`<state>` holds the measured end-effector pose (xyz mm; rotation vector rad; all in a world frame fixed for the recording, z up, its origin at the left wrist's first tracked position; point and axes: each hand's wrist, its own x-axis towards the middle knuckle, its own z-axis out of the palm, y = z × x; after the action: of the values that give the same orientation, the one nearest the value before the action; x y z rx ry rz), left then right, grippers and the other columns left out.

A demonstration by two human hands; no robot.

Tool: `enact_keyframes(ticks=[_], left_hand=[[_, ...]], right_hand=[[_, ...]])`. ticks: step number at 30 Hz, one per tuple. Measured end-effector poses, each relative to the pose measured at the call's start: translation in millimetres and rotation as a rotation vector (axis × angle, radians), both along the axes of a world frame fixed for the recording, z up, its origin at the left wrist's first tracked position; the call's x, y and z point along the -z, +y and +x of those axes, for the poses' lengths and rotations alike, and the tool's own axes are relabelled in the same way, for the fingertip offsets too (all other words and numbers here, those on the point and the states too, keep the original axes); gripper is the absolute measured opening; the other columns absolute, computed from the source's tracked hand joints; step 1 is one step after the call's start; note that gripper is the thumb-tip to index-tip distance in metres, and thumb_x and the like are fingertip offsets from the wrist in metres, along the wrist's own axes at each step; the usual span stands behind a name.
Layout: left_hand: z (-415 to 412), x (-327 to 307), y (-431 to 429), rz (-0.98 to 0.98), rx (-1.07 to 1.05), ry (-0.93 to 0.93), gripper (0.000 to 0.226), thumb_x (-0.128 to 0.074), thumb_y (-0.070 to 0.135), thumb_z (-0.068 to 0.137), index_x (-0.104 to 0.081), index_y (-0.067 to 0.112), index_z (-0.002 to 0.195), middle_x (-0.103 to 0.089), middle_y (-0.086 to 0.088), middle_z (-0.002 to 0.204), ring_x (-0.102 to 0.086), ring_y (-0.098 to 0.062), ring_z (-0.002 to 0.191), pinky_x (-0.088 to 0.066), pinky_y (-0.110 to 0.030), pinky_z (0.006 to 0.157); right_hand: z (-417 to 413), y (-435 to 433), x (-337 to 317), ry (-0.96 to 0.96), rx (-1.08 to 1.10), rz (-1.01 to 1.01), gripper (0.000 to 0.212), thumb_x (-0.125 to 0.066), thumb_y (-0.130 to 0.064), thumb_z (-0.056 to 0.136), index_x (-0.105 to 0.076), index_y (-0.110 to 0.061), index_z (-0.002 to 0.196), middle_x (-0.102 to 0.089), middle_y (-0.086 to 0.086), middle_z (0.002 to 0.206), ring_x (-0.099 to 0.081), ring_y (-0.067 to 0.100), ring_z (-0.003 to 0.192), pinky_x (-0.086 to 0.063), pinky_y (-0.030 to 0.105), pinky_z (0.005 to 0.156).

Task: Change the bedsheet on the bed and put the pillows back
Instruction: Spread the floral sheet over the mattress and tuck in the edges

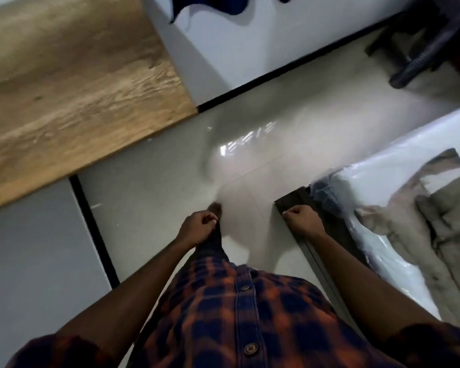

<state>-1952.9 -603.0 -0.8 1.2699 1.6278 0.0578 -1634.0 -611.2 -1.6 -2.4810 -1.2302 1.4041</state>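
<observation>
far left of the bed frame corner [294,201] a wooden panel [64,75] stands over the pale tiled floor [250,123]. nearer, left of that corner, the left hand [199,227] hangs beside a dark trouser leg, its fingers [210,221] curled in together with nothing seen inside them. below and between the arms is a plaid shirt [237,314]. the right hand [301,219] sits over the corner itself, fingers folded into a fist, and the blur hides whether it touches the frame. right of the corner lies the mattress [398,155] in clear plastic. on it rests the crumpled grey-beige bedsheet [441,216], well apart from both hands' fingers, on the right hand's far side. its long axis follows the mattress, pointing from the upper middle down to the lower right edge.
</observation>
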Motion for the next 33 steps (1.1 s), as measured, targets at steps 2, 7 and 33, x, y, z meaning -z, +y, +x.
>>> enact_keyframes(ticks=[2, 7, 33], left_hand=[[13, 0, 58, -0.018, 0.074, -0.019, 0.018, -0.064, 0.018, 0.087, -0.068, 0.034, 0.079, -0.073, 0.004, 0.087, -0.07, -0.022, 0.087, -0.057, -0.04, 0.086], [80, -26, 180, 0.001, 0.394, -0.046, 0.013, -0.061, 0.023, 0.085, -0.066, 0.035, 0.081, -0.071, 0.005, 0.078, -0.069, -0.018, 0.077, -0.057, -0.038, 0.077], [609, -47, 589, 0.206, 1.026, 0.09, 0.017, -0.06, 0.02, 0.091, -0.073, 0.023, 0.101, -0.072, 0.003, 0.089, -0.068, -0.02, 0.084, -0.053, -0.031, 0.075]], right_hand=[[2, 28, -7, -0.011, 0.111, 0.007, 0.026, -0.062, -0.043, 0.082, -0.075, -0.02, 0.083, -0.074, 0.0, 0.079, -0.07, 0.022, 0.079, -0.057, 0.038, 0.083], [14, 96, -25, 0.027, 0.313, 0.039, 0.025, -0.058, -0.042, 0.079, -0.073, -0.022, 0.079, -0.074, -0.002, 0.08, -0.071, 0.023, 0.083, -0.058, 0.039, 0.083], [505, 371, -34, -0.014, 0.835, 0.248, 0.016, -0.063, -0.034, 0.091, -0.074, -0.022, 0.088, -0.074, -0.007, 0.089, -0.067, 0.019, 0.09, -0.048, 0.029, 0.076]])
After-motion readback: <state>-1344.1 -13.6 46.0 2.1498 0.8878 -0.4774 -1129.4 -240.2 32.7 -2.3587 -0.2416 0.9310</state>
